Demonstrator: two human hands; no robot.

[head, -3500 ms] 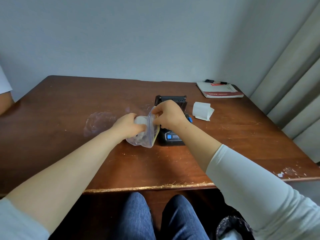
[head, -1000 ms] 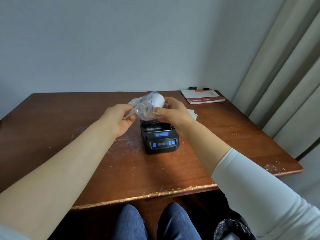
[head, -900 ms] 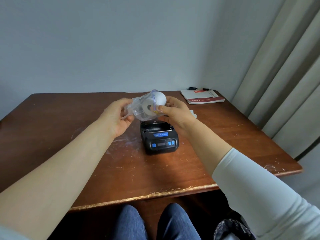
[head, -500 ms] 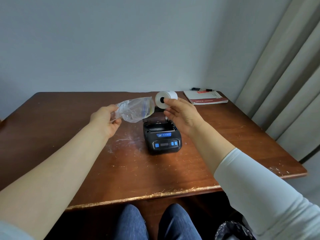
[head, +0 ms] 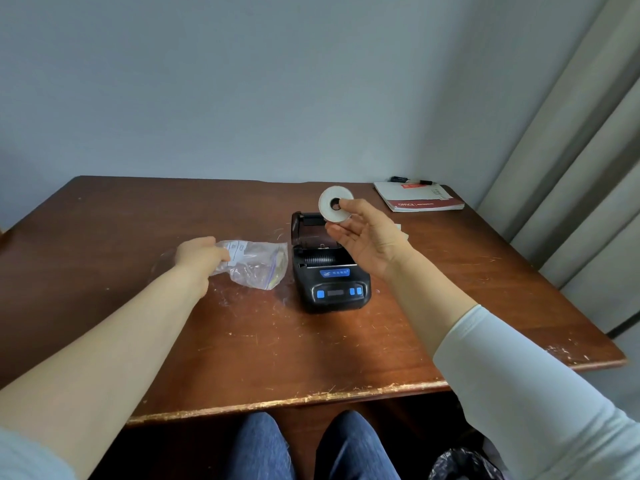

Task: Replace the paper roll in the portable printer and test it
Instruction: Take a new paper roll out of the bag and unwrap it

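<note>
A black portable printer (head: 330,278) with blue buttons stands mid-table, its lid tipped back and the paper bay open. My right hand (head: 367,235) holds a white paper roll (head: 330,211) by its edge, above the open lid, with the core hole facing me. My left hand (head: 199,254) rests on the table to the printer's left, pinching one end of a clear zip bag (head: 258,263) that lies flat on the wood.
A white and red booklet (head: 420,199) with a pen (head: 412,181) behind it lies at the far right corner. A bit of white paper (head: 401,230) peeks out behind my right wrist. The brown table (head: 104,237) has a chipped front edge. Curtains (head: 571,168) hang at right.
The roll came out of the zip bag into my right hand. My left hand carried the emptied bag down and left onto the table.
</note>
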